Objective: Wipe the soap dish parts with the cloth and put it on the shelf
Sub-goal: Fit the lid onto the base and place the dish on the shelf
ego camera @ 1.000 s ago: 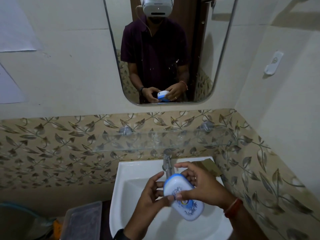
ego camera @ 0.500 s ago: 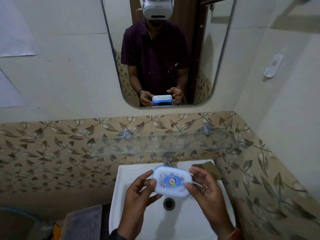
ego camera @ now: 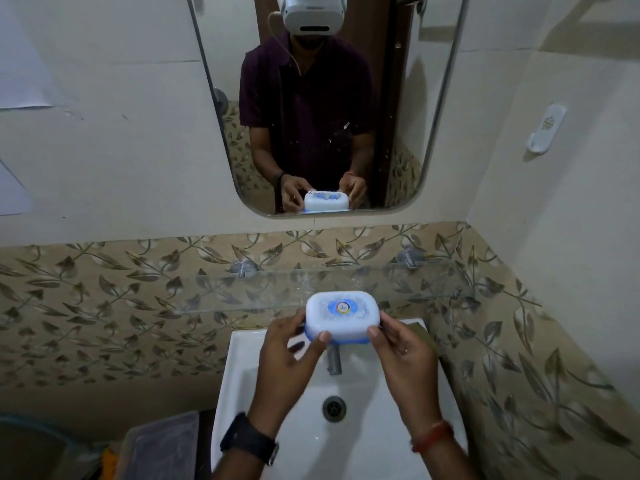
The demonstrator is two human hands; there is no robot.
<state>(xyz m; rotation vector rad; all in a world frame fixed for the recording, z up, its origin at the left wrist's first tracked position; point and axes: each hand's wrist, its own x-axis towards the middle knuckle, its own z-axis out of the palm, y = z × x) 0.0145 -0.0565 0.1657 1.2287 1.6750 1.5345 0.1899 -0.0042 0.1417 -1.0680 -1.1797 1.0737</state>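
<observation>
The soap dish [ego camera: 341,317] sat just below the centre of the frame, closed, its white lid over a blue base, level and upright. You held it by both ends: your left hand [ego camera: 289,355] pinched the left end with its thumb on the front wall, and your right hand [ego camera: 403,355] gripped the right end the same way, fingers curled behind it. It hung above the tap [ego camera: 334,362] and the white sink [ego camera: 242,375], right at the front edge of the glass shelf [ego camera: 242,292] that ran across the middle of the frame under the mirror [ego camera: 311,98]; whether the base already touched the glass cannot be told.

Judging by this, the wiping looked finished: the parts were joined and neither hand held a cloth, though no cloth showed clearly anywhere. What was left seemed to be the last step only, setting the dish down flat on the shelf and letting go. The glass was bare, so room was no problem.
</observation>
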